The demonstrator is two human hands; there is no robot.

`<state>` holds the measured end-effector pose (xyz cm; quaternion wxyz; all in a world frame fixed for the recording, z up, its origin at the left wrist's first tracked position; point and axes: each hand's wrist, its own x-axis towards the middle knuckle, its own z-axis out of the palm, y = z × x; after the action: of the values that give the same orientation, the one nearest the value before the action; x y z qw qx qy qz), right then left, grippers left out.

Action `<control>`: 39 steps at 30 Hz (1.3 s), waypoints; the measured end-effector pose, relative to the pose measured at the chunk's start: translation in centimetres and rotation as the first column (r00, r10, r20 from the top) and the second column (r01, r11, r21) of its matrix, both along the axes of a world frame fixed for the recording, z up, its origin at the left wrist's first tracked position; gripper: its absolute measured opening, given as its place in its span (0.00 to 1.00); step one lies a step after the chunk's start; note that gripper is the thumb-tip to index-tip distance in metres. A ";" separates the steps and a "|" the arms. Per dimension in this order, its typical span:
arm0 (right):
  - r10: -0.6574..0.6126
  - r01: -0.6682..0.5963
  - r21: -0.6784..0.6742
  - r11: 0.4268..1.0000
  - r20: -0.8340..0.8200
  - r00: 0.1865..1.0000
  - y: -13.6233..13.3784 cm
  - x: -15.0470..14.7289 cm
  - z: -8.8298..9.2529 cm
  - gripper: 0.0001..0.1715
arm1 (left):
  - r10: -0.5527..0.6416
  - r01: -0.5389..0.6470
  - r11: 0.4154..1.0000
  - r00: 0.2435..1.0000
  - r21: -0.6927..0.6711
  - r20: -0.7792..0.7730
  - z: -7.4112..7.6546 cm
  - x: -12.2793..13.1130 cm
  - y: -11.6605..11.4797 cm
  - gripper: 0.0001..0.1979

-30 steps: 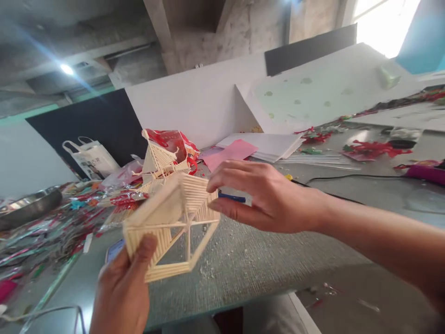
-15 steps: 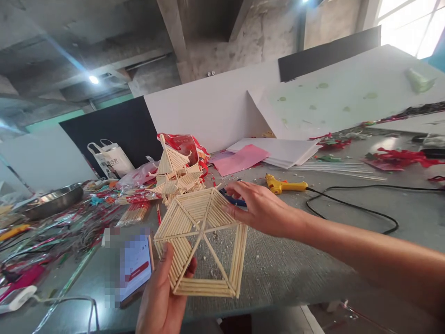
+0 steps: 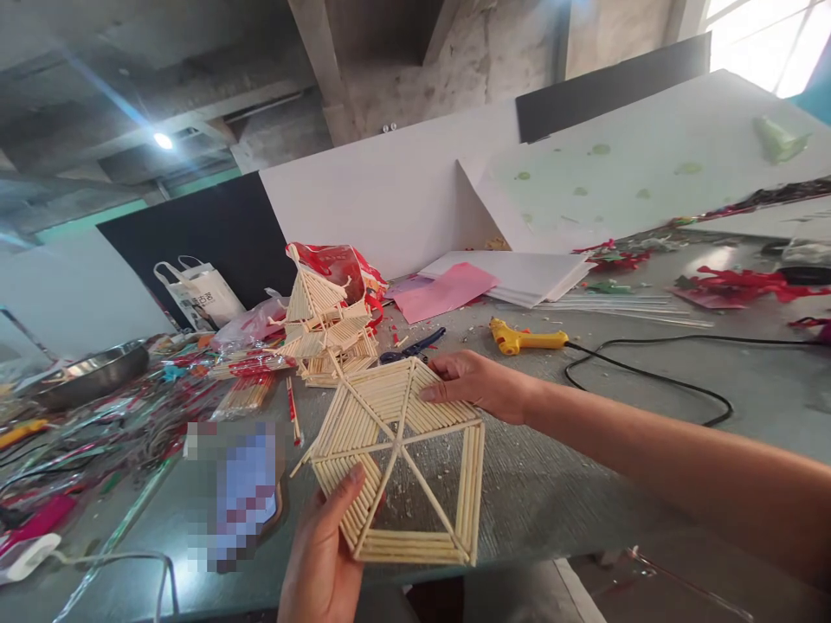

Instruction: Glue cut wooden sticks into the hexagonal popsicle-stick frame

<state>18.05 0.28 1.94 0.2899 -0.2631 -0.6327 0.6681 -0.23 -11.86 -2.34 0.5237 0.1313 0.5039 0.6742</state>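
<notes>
**Uneven pressure could loosen the stick frame (image 3: pixel 398 439)**

The six-sided frame is held above the near worktop (image 3: pixel 545 493), between both hands. The left hand (image 3: pixel 325 545) has its grip pinching the lower-left panel, thumb on top, fingers beneath. The right hand (image 3: pixel 477 385) has its grip closed at the upper-right edge, thumb laid on the sticks.

Four panels are filled; the right and bottom ones are mostly open, so that side seems the weakest: squeezing or twisting there could pop a joint. A stick end juts past the left corner and may snag. The stick tower (image 3: pixel 316 303) stands behind; a careless swing could knock it. The glue gun (image 3: pixel 529 337) lies beside the right forearm, where its cord (image 3: pixel 731 405) might get caught.
</notes>
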 end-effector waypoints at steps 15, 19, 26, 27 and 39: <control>-0.033 0.032 0.018 0.999 0.012 0.999 -0.4 -0.3 -0.2 0.23 | -0.024 0.034 0.996 0.992 0.080 -0.120 -0.3 0.3 0.1 0.20; -0.046 0.046 0.028 0.999 0.028 0.999 -0.4 -0.2 -0.2 0.22 | -0.037 0.045 0.997 0.992 0.063 -0.117 -0.2 0.3 0.2 0.20; -0.049 0.048 0.010 0.999 0.030 0.998 -0.4 -0.2 -0.2 0.24 | -0.078 0.086 0.994 0.989 0.063 -0.123 -0.5 -0.3 0.4 0.22; -0.046 0.046 0.002 0.999 0.028 0.999 -0.4 -0.3 -0.2 0.24 | -0.081 0.090 0.994 0.989 0.066 -0.124 -0.6 -0.4 0.4 0.22; -0.015 0.015 -0.011 1.000 0.014 1.000 -0.3 -0.4 -0.5 0.25 | -0.078 0.088 0.994 0.989 0.069 -0.128 -1.4 -1.0 0.9 0.31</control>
<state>17.66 -0.06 1.39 0.2888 -0.2742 -0.6289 0.6677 -1.20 -10.94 -3.73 0.5134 0.2136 0.5042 0.6607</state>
